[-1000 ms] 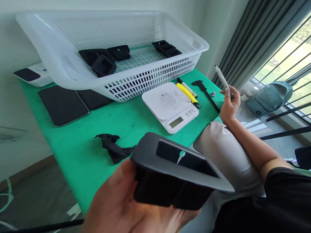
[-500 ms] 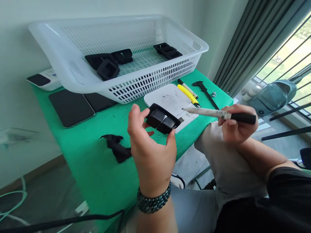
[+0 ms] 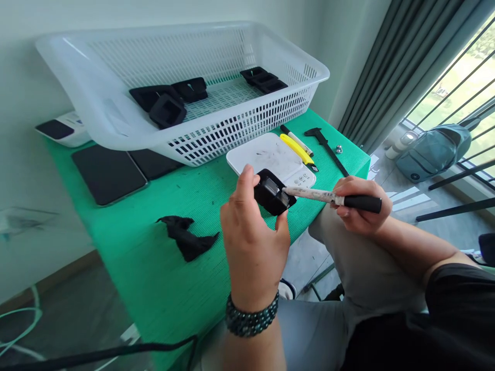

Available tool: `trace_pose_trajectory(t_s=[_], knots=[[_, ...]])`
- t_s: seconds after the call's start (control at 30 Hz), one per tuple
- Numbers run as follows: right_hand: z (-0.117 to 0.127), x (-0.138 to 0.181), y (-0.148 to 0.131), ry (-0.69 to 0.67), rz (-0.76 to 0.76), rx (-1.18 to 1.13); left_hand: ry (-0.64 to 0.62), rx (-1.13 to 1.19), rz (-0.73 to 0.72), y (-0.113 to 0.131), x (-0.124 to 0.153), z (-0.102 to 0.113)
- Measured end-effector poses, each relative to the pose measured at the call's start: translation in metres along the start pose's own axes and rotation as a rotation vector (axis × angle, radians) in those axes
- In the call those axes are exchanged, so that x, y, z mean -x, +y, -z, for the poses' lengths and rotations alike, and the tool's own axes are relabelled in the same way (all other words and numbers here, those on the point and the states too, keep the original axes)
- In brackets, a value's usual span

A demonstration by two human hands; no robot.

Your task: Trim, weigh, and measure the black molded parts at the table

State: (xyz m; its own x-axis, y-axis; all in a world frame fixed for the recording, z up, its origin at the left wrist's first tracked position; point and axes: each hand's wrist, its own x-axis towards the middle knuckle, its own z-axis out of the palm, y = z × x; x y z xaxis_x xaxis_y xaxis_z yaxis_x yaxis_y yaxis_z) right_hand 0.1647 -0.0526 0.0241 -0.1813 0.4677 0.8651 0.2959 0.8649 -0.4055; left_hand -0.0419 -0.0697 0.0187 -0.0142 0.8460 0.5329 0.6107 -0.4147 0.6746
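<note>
My left hand [image 3: 255, 232] grips a black molded plastic piece [image 3: 270, 198] by its edges, fingers at the far side and thumb at the near side. The piece is tilted and has raised blocks with a pale mark between them. In my right hand [image 3: 361, 206] is a white marker pen [image 3: 317, 195] with a black end. Its tip meets the black piece, or is very close to it, near the pale mark. Behind the piece lies a white digital scale [image 3: 255, 154] with dark smudges on its plate.
A white plastic basket [image 3: 232, 131] holding several black pieces [image 3: 168, 109] stands at the back. On the green cloth [image 3: 147, 278] lie a yellow utility knife [image 3: 297, 148], another marker [image 3: 296, 139], a caliper [image 3: 327, 149], a black tablet-like slab [image 3: 108, 172] and a black scrap [image 3: 189, 239].
The marker has come left and down, bringing its tip to the black piece. My left hand has shifted right with the piece and turned it slightly.
</note>
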Motion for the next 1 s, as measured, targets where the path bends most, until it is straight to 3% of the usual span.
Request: trace_pose_trajectory(t_s=[0.13,0.23,0.37,0.57,0.83,1.0], knots=[[-0.001,-0.009,-0.003,-0.227,-0.040,0.087,-0.020,0.012,-0.033,0.001,0.002,0.001],[-0.002,-0.010,-0.006,-0.302,-0.048,0.084,-0.026,0.004,-0.068,0.004,0.003,0.001],[-0.004,-0.006,-0.006,-0.188,-0.156,0.180,-0.059,-0.007,-0.094,0.005,0.003,-0.002],[-0.005,-0.007,-0.001,0.007,-0.180,0.254,-0.082,0.007,-0.059,0.004,0.003,-0.002],[-0.002,-0.008,-0.006,-0.107,0.002,0.117,0.018,0.064,0.087,0.004,0.000,-0.001],[-0.005,-0.005,-0.001,-0.011,0.069,0.063,0.015,0.127,0.219,-0.006,-0.001,0.003]])
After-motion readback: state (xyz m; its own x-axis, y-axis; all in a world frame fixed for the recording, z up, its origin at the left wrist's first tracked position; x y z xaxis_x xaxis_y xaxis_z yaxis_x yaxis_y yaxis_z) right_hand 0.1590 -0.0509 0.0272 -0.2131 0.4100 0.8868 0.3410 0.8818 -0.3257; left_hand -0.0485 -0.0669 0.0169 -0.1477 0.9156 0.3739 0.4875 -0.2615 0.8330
